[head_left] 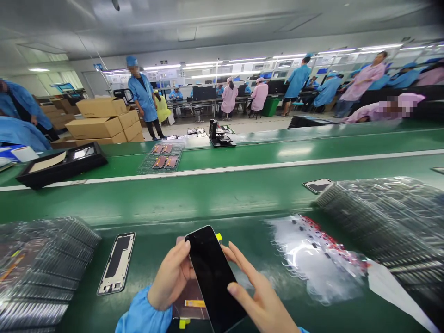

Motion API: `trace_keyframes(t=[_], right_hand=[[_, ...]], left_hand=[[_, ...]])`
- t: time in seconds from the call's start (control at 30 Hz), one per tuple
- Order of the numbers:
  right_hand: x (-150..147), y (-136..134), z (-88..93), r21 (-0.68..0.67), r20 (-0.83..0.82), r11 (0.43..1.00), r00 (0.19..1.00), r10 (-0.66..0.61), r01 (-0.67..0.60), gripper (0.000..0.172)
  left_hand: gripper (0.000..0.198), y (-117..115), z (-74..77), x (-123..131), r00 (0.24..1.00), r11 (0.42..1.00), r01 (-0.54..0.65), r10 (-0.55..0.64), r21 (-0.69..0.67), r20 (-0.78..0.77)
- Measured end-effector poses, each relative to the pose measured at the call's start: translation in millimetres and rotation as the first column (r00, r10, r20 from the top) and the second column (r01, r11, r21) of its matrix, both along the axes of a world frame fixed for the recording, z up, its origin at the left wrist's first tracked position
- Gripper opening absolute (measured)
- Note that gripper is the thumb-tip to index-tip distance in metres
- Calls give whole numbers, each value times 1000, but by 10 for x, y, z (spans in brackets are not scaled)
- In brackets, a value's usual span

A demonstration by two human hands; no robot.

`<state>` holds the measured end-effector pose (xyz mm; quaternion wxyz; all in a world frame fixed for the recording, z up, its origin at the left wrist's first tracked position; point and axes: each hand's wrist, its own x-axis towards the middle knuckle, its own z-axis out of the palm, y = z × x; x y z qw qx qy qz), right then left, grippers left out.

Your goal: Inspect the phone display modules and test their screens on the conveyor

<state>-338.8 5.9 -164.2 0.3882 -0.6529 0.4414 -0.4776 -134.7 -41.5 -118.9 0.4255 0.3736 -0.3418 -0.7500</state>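
- The left hand (169, 276), in a blue sleeve, is closed on the long left edge of a glossy black rectangular phone screen panel (211, 277), holding it tilted above the belt.
- The right hand (260, 303) is spread wide, with the index fingertip (231, 290) on the panel's black face and the thumb near its right edge; I cannot tell whether it bears any weight.
- Handling judgement: an edge grip suits this panel best, since the glossy face looks likely to take fingerprints, so the right fingertip would sit better on the rim.
- The panel looks whole and unlit, with no crack visible; a small yellow tab (218, 237) shows past its top corner.
- Just beneath it lies a second flat panel with a brown back (190, 296) and a yellow strip (194, 303).
- To the left lies a white-framed black phone panel (116, 263), with a stack of clear ribbed plastic trays (41, 273) beyond it.
- To the right lie a crumpled clear film with red marks (312, 259) and another stack of clear ribbed plastic trays (381, 222).
- All of this rests on a green conveyor belt (222, 203).
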Motion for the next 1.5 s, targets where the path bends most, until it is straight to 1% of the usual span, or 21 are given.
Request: trace_keyframes(t=[0.03,0.07,0.1,0.13,0.2,0.23,0.27,0.33,0.4,0.47,0.53,0.63,0.7,0.77,0.83,0.9,0.97,1.07,1.2,1.33,1.5], right_hand=[[-31,-10,13,143,91,987,994,61,-74,60],[-56,-18,27,254,180,953,976,120,-164,55],[-71,-24,37,330,267,907,948,176,-261,52],[-73,-26,41,374,353,857,908,223,-356,50],[-46,-17,26,390,503,772,819,278,-502,49],[-20,-8,9,385,555,749,784,279,-540,49],[7,2,-12,380,587,742,764,268,-553,50],[57,17,-52,382,600,756,765,235,-532,48],[83,19,-78,395,588,776,784,198,-491,46],[80,10,-88,411,580,792,799,155,-452,46],[57,-3,-89,417,583,819,808,91,-393,47],[21,-15,-88,397,592,870,806,2,-293,46],[13,-19,-93,358,598,900,801,-15,-250,42],[22,-21,-102,327,594,916,805,-9,-231,40],[43,-19,-114,316,586,922,810,-6,-222,41],[67,-13,-127,323,585,922,811,-18,-212,42],[82,-5,-136,337,580,920,814,-33,-202,42],[82,6,-133,362,592,909,804,-55,-205,44],[59,10,-87,383,646,893,759,-77,-235,49],[51,-1,-49,369,657,893,752,-52,-260,48],[46,-12,-59,355,651,898,758,-37,-261,47]], left_hand=[[37,-50,42,22,1000,1000,-13,13,0,13],[38,-96,79,48,999,1000,-21,21,0,24],[40,-135,110,76,999,1000,-30,30,-3,35],[41,-168,135,101,998,999,-38,39,-8,47],[43,-218,166,134,997,998,-49,51,-28,65],[41,-237,174,139,996,998,-54,56,-38,62],[40,-251,179,138,997,997,-60,62,-46,53],[37,-268,184,121,996,996,-74,76,-51,46],[40,-259,190,93,996,996,-69,71,-55,46],[52,-210,195,67,999,998,-7,10,-67,53],[60,-121,182,50,993,991,96,-89,-89,83],[55,49,101,37,952,966,231,-199,-119,233],[49,150,14,22,918,954,267,-209,-136,337],[47,221,-69,-9,899,965,226,-155,-131,411],[53,257,-126,-50,887,984,140,-75,-112,456],[58,265,-152,-86,879,990,79,-14,-117,477],[57,256,-160,-102,883,990,58,9,-129,469],[56,239,-163,-95,894,989,62,5,-135,448],[55,228,-143,-77,889,984,91,-12,-151,458],[53,213,-123,-59,888,981,113,-29,-157,459],[49,209,-193,-38,907,981,131,-60,-145,416]])
